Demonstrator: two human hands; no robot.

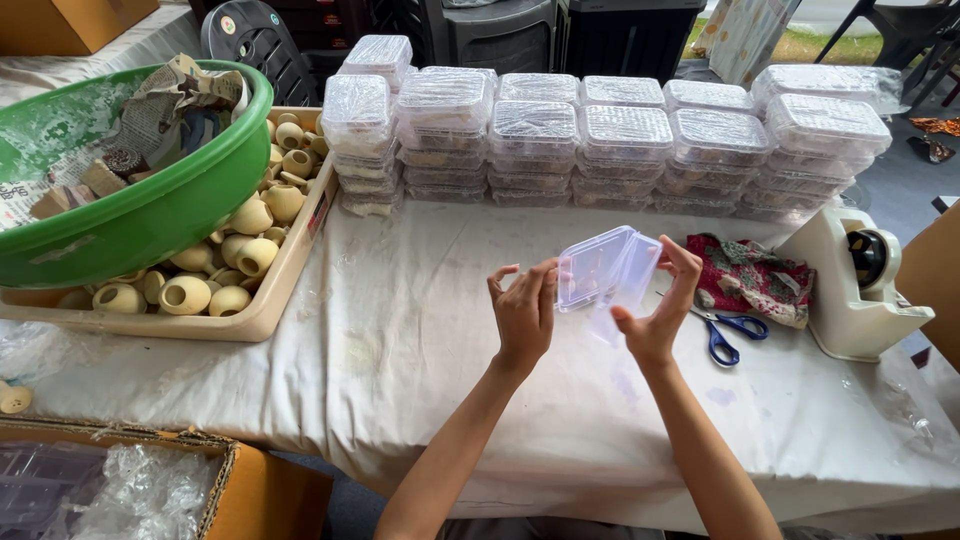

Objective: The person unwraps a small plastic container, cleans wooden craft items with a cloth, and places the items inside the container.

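Both hands holding clear box (605, 268), empty

The green basin (150, 215) runs off the left edge and covers part of the tray (290, 270) of beige hollow pieces. The cardboard box (215, 490) is cut by the bottom edge. The stacked clear containers (620, 140) blur their contents.

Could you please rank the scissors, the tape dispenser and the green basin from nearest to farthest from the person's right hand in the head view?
1. Scissors: just right of the right hand, on the cloth.
2. Tape dispenser: farther right, at the table edge.
3. Green basin: far left, over the tray.
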